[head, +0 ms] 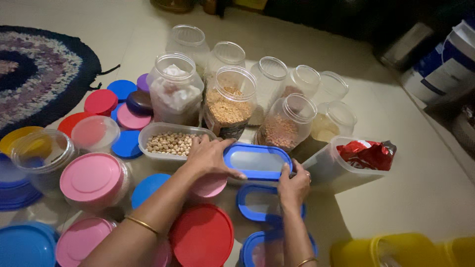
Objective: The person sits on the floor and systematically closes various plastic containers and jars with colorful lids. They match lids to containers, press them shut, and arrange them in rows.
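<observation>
Both hands rest on a blue-rimmed oval lid (257, 161) with a clear centre, lying on a container in the middle of the floor. My left hand (209, 156) grips its left end, fingers over the rim. At its right end my right hand (294, 186) pinches the edge. Just behind the left hand stands an open oval tub of chickpeas (170, 144). Two more blue oval lids (257, 202) (262, 249) lie below the held one.
Open clear jars of grains and pulses (228, 101) stand behind. Round pink (91, 177), red (202, 236) and blue lids and tubs spread left and front. A clear tub with a red packet (363, 155) sits right, yellow containers (401, 249) front right, a woven rug (39, 69) far left.
</observation>
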